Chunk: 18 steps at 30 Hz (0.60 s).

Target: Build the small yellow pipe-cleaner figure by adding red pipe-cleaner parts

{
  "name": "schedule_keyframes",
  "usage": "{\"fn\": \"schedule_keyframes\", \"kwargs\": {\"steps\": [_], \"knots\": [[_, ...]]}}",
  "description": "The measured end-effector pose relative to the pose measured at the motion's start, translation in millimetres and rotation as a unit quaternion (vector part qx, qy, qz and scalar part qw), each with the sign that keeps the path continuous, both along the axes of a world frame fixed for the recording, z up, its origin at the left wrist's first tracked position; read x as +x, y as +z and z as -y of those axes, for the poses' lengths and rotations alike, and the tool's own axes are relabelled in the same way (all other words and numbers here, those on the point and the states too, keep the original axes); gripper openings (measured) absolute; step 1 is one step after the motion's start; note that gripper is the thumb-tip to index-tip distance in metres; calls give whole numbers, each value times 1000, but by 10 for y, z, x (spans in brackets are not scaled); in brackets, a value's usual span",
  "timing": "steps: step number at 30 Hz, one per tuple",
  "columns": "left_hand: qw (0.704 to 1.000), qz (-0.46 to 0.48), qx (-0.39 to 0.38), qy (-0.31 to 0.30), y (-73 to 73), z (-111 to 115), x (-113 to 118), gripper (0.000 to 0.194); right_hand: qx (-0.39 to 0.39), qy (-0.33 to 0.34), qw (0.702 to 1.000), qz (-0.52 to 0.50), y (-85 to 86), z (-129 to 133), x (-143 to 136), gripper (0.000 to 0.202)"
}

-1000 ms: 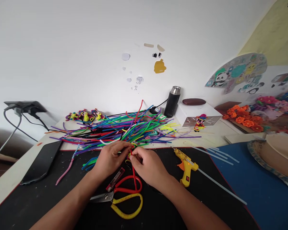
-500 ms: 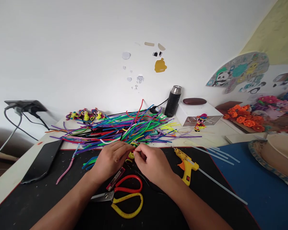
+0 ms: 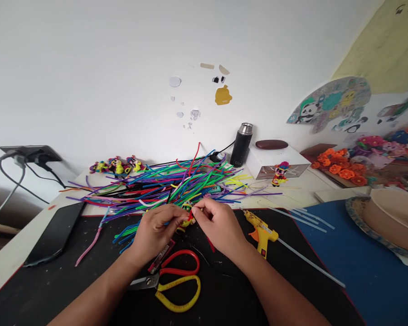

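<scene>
My left hand [image 3: 155, 230] and my right hand [image 3: 221, 224] meet over the black mat, fingertips nearly touching. Both are closed in a pinch on a short red pipe cleaner [image 3: 190, 216]; a red end also shows below my right palm. Right behind the fingertips is a small yellow and green pipe-cleaner figure [image 3: 186, 206], partly covered by them. Whether the red piece is joined to it I cannot tell. Scissors [image 3: 178, 309] with one red and one yellow handle lie below the hands, beside a small dark red box [image 3: 161, 258].
A large heap of coloured pipe cleaners [image 3: 177, 181] spreads behind the hands. To the right lies a yellow glue gun [image 3: 265, 233] with a long glue stick. A phone [image 3: 54, 233] rests at left. A black flask [image 3: 241, 147] and a finished figure [image 3: 280, 174] stand farther back.
Both hands have turned and their fingers have opened up somewhat, so more of the red pipe cleaner and the figure shows. The whole view has shifted slightly.
</scene>
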State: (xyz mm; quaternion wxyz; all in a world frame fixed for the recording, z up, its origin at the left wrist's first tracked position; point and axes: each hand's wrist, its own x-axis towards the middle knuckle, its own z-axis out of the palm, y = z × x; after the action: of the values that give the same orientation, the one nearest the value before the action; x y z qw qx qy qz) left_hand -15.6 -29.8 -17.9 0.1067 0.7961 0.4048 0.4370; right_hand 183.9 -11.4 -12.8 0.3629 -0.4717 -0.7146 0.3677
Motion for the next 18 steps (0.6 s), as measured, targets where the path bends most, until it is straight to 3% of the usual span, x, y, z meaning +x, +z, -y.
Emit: {"fn": "schedule_keyframes", "kwargs": {"steps": [8, 13, 18], "knots": [[991, 91, -70, 69, -14, 56, 31, 13, -162, 71, 971, -164, -29, 9, -62, 26], [984, 118, -78, 104, -50, 48, 30, 9, -169, 81, 967, -175, -53, 50, -104, 25], [961, 197, -165, 107, -28, 43, 73, 18, -167, 81, 967, -172, -36, 64, -110, 25]]}}
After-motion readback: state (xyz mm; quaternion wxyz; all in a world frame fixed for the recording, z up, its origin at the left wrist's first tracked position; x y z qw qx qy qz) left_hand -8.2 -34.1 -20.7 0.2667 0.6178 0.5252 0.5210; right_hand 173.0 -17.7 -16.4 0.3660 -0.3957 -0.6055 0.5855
